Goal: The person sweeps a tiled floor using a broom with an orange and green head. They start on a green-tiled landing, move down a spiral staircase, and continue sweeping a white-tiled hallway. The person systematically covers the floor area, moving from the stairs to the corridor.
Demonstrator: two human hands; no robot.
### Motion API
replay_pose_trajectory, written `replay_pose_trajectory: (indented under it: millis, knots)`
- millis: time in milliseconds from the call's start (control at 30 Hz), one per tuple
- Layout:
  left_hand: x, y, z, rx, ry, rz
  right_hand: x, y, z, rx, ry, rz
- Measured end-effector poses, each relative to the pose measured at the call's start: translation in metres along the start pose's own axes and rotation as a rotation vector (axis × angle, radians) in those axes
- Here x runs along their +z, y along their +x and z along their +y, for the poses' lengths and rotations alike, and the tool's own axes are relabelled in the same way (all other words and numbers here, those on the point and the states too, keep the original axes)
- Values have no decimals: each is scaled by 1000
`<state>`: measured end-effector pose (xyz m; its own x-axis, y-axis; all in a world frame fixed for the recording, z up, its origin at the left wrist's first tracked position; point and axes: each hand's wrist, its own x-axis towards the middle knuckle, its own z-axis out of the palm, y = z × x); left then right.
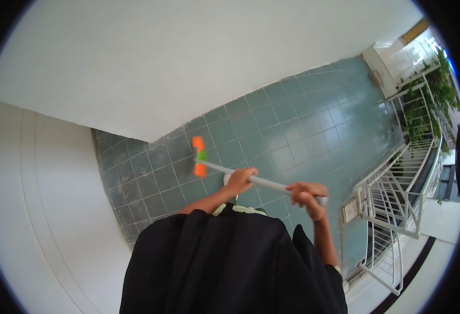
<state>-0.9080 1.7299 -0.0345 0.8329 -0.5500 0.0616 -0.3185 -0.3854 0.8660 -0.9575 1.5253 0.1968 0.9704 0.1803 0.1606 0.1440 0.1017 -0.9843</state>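
Note:
A long-handled broom or brush with a grey pole [269, 183] and an orange and green head [200, 157] slants across the view. My left hand [242, 181] is closed around the middle of the pole. Near the pole's upper end, my right hand [307, 196] grips it, with the rounded tip just past the fingers. The head is over the green floor tiles [230, 135], slightly blurred; whether it touches them I cannot tell. Part of a light shoe [226, 179] shows beside my left hand.
A white wall [175, 70] juts to a corner ahead, and another pale wall [65, 188] stands at the left. White metal railings [410, 157] run along the right, with green plants [418, 114] behind. A low ledge lies at the far end.

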Motion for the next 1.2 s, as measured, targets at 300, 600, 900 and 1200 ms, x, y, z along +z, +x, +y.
replay_pose_trajectory:
  millis: [300,600,900,1200]
  knots:
    - [-15,92,107,95,-123,-16,-54,30,-97,-249,56,154]
    - [22,215,103,235,-319,-19,-42,111,-95,-407,-585,-299]
    - [39,269,39,-63,-59,261,-186,168,-9,-122,13,-155]
    - [67,301,70,-78,77,116,-296,153,-10,-107,211,16]
